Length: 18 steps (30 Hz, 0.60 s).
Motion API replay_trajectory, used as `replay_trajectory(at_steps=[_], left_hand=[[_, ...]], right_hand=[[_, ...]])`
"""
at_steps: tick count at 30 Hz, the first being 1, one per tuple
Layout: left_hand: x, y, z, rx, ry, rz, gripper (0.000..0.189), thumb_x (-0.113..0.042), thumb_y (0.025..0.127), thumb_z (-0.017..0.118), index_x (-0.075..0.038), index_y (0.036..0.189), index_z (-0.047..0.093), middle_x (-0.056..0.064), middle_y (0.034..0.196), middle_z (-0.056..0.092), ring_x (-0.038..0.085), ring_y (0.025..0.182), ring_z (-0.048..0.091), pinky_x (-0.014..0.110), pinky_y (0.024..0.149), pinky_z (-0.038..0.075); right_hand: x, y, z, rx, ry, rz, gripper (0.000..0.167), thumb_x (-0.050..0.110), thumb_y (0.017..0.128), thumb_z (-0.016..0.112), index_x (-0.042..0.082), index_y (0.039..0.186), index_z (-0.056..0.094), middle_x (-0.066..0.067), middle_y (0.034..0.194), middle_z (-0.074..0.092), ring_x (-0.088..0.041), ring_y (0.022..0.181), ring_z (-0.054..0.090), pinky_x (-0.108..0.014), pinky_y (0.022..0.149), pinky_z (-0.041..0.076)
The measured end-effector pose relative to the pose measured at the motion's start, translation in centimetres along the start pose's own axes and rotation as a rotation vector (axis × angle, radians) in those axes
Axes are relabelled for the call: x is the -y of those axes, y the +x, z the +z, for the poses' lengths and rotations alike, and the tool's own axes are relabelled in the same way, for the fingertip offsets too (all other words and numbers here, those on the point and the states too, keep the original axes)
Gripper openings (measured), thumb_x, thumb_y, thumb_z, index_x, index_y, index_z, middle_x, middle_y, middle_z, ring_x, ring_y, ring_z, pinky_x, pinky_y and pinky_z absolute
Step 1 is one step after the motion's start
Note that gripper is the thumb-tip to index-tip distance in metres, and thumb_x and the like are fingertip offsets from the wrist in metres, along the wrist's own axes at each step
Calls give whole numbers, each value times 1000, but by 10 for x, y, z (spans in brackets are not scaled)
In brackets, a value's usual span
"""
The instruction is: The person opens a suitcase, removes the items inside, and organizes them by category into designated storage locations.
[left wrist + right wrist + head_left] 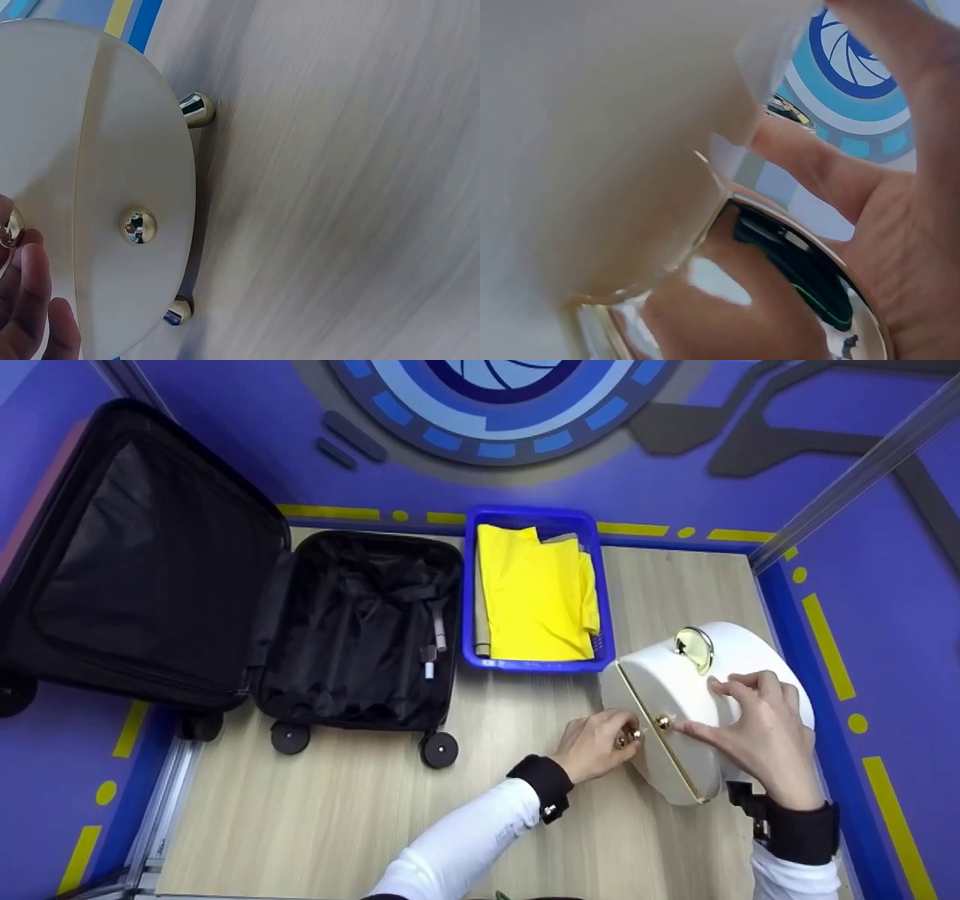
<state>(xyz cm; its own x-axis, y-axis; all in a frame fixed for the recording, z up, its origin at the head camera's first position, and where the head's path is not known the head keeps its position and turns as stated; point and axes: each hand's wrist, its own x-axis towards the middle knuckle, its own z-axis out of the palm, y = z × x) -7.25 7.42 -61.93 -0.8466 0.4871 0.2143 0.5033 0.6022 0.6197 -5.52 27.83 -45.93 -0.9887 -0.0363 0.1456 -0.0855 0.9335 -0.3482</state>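
A white rounded box (757,660) with gold trim and gold knobs stands on the right side of the table. My left hand (600,742) pinches a gold knob (11,229) at its front. A second knob (139,225) shows free on the pale front face, above two gold feet (196,110). On the box's curved top sits a gold handle (695,649). My right hand (765,727) lies against the upper side of the box, thumb beside another gold knob (664,722) and fingers spread. In the right wrist view, a shiny gold curve (847,300) hides part of the hand.
An open black suitcase (352,720) stands at the left, with a few small items (439,630) on its lining. Behind the hands, a blue basket (540,666) holds folded yellow cloth (532,592). Patterned blue walls border the wooden table (315,810).
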Motion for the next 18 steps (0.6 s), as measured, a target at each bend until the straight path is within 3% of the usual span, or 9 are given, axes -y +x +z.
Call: replay_trajectory(at_steps=[6,18], left_hand=[[2,-8,-4,-12,3,16,24,-32,95,74,-21,114,67,-10,103,71,0,87,65,15,65,47],[10,-25,-14,-28,-1,61,23,-32,94,76,-21,112,67,-11,105,72,2,90,68,13,67,47]], right_hand=[[-2,-1,-2,59,16,-13,85,41,56,102,-2,122,69,-27,128,51,-54,118,40,-75,72,44],[-2,-2,-4,100,28,-32,80,26,59,99,2,127,65,-26,131,48,-54,121,38,-78,62,42]])
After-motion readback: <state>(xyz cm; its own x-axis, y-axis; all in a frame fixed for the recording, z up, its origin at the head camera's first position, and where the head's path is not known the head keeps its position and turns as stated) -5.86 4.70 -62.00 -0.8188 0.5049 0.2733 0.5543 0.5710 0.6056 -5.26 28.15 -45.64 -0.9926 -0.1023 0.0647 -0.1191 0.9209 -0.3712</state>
